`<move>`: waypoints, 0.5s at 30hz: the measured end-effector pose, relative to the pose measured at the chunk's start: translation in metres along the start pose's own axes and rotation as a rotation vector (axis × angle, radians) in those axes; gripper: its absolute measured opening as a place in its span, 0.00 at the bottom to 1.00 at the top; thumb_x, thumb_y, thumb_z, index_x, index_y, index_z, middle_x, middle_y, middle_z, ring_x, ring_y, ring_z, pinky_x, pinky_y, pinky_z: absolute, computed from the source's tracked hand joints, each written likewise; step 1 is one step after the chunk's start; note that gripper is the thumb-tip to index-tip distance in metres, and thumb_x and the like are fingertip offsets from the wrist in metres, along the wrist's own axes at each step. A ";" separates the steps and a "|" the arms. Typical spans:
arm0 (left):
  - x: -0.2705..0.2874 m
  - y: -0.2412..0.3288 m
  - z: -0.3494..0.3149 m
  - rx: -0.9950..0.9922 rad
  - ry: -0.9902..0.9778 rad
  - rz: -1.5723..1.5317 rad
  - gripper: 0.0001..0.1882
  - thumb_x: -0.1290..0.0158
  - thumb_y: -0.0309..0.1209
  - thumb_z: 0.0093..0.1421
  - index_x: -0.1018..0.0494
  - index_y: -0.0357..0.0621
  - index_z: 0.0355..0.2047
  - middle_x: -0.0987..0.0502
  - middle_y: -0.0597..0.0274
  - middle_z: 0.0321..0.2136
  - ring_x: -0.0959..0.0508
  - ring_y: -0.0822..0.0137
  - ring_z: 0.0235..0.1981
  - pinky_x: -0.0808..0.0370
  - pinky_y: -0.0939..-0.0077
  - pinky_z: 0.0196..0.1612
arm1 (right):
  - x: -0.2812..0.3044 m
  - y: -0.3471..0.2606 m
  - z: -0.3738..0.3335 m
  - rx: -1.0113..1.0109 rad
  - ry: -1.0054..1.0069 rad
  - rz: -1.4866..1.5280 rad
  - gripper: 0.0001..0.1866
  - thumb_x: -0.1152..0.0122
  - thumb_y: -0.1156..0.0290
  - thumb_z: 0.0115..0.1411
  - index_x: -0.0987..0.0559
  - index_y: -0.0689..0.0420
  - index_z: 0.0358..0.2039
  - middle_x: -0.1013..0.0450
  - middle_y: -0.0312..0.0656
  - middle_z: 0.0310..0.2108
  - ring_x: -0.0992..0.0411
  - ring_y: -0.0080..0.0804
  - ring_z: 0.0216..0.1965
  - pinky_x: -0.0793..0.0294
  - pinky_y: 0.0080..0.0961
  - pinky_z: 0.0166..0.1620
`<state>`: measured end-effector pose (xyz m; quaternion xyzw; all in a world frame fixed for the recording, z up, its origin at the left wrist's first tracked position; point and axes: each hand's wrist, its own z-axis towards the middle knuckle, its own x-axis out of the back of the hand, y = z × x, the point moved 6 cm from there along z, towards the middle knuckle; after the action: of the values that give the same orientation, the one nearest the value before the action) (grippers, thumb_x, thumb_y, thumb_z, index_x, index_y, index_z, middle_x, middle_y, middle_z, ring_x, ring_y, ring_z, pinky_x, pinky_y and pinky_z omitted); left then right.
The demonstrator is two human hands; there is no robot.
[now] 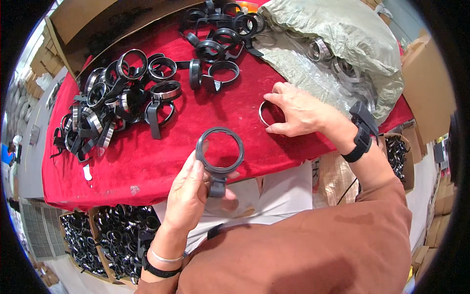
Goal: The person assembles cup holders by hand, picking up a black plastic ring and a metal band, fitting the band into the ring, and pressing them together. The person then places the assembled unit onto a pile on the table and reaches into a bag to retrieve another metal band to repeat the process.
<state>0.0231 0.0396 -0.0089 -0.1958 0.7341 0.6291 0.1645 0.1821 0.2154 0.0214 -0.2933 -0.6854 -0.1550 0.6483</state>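
My left hand grips a black plastic ring with a short stem, held upright over the near edge of the red cloth. Its fingers wrap round the stem and lower rim. Farther right, my right hand has thumb and fingers closed on the edges of a thin silver metal ring, which is at the cloth. The palm side of that hand hides part of the ring. A pair of black ring holders lies on the cloth beyond both hands.
A heap of black ring holders with silver bands covers the table's left side; more black holders lie at the back. A pale woven sack with metal rings stands at the back right. Filled cardboard boxes stand below, left.
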 end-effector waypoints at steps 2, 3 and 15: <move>-0.003 0.002 0.000 0.008 0.059 -0.043 0.27 0.68 0.39 0.70 0.55 0.40 0.65 0.25 0.50 0.43 0.20 0.61 0.30 0.22 0.73 0.33 | 0.007 -0.006 -0.001 0.021 0.034 -0.014 0.35 0.32 0.58 0.42 0.30 0.68 0.48 0.34 0.54 0.41 0.35 0.50 0.47 0.34 0.36 0.51; -0.001 0.003 -0.001 -0.002 0.082 -0.039 0.27 0.68 0.39 0.70 0.55 0.40 0.65 0.25 0.50 0.43 0.20 0.61 0.30 0.22 0.73 0.33 | 0.009 -0.009 -0.003 0.035 0.072 -0.023 0.34 0.32 0.59 0.42 0.29 0.68 0.46 0.34 0.53 0.40 0.35 0.49 0.46 0.33 0.36 0.50; -0.001 0.007 -0.004 -0.087 0.018 0.109 0.25 0.66 0.35 0.69 0.52 0.46 0.65 0.27 0.61 0.42 0.23 0.71 0.36 0.22 0.76 0.37 | 0.033 -0.115 -0.022 0.454 0.439 0.440 0.38 0.28 0.69 0.37 0.31 0.63 0.52 0.34 0.54 0.44 0.32 0.48 0.45 0.30 0.36 0.48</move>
<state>0.0208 0.0364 -0.0020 -0.1681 0.7170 0.6668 0.1145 0.1312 0.1194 0.0755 -0.2419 -0.4678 0.0845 0.8459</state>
